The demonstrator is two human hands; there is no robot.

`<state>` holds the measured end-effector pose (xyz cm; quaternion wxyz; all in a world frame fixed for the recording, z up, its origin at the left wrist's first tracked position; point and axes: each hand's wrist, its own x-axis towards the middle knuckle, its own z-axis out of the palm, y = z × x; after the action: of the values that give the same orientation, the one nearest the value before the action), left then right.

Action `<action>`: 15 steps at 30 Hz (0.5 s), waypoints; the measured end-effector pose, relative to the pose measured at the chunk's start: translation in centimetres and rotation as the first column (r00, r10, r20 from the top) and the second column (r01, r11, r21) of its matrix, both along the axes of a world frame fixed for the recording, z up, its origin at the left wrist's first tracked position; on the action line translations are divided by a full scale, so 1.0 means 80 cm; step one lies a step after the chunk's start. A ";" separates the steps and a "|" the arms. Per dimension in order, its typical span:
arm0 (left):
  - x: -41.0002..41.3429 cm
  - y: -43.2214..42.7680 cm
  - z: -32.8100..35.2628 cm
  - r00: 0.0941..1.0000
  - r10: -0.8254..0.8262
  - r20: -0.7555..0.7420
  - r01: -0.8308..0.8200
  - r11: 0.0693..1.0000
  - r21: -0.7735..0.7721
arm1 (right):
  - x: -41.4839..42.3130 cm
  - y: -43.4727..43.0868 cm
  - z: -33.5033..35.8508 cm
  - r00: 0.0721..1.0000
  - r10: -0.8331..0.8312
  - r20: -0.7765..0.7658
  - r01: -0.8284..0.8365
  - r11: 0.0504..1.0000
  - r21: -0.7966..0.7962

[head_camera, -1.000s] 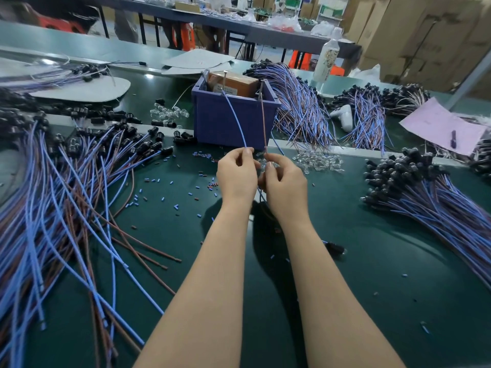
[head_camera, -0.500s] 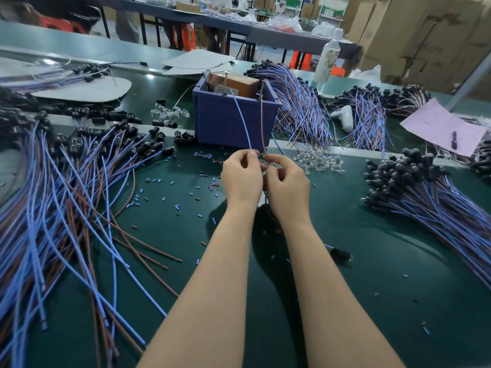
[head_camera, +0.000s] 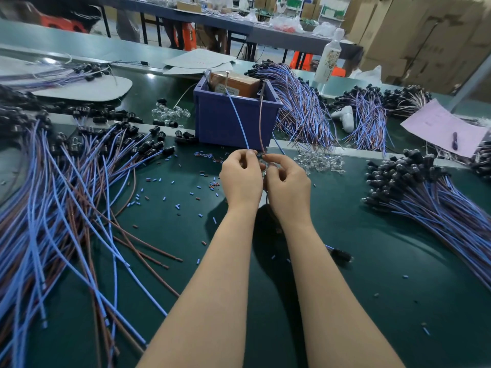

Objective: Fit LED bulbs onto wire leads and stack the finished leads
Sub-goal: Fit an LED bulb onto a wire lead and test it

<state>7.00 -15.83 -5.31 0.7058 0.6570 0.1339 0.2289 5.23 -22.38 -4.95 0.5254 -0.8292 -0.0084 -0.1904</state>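
Observation:
My left hand [head_camera: 240, 176] pinches a blue wire [head_camera: 239, 120] that rises toward the blue bin. My right hand [head_camera: 288, 184] pinches a brown wire [head_camera: 261, 123] beside it; the two hands nearly touch over the green table. What sits between the fingertips is hidden. A small heap of clear LED bulbs [head_camera: 321, 162] lies just right of my hands. Loose blue and brown leads [head_camera: 66, 208] with black holders spread over the left. A stack of finished leads [head_camera: 430, 197] lies at the right.
A blue bin [head_camera: 233, 120] holding a cardboard box stands just behind my hands. More lead bundles [head_camera: 300, 107] lie behind it. A pink paper [head_camera: 443, 127] is at the far right, a bottle [head_camera: 328, 59] at the back. Small cut insulation bits scatter the mat.
Both hands have lifted slightly and drawn closer together; the blue and brown wires now stand more upright in front of the bin.

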 end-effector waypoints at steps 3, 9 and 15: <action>0.002 0.001 -0.001 1.000 -0.017 -0.012 0.017 1.000 -0.008 | 0.000 0.000 -0.001 1.000 0.003 0.002 -0.003 1.000 -0.011; 0.003 0.002 -0.001 1.000 -0.023 -0.017 0.023 1.000 -0.020 | 0.000 -0.001 -0.001 1.000 0.009 -0.003 -0.009 1.000 -0.015; -0.003 -0.004 0.001 1.000 -0.003 0.018 0.002 0.999 0.035 | 0.001 -0.002 -0.002 1.000 0.014 -0.002 -0.014 1.000 -0.002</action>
<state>6.72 -16.11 -5.25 0.6957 0.6673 0.1228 0.2360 5.33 -22.56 -5.13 0.5258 -0.8300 -0.0140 -0.1856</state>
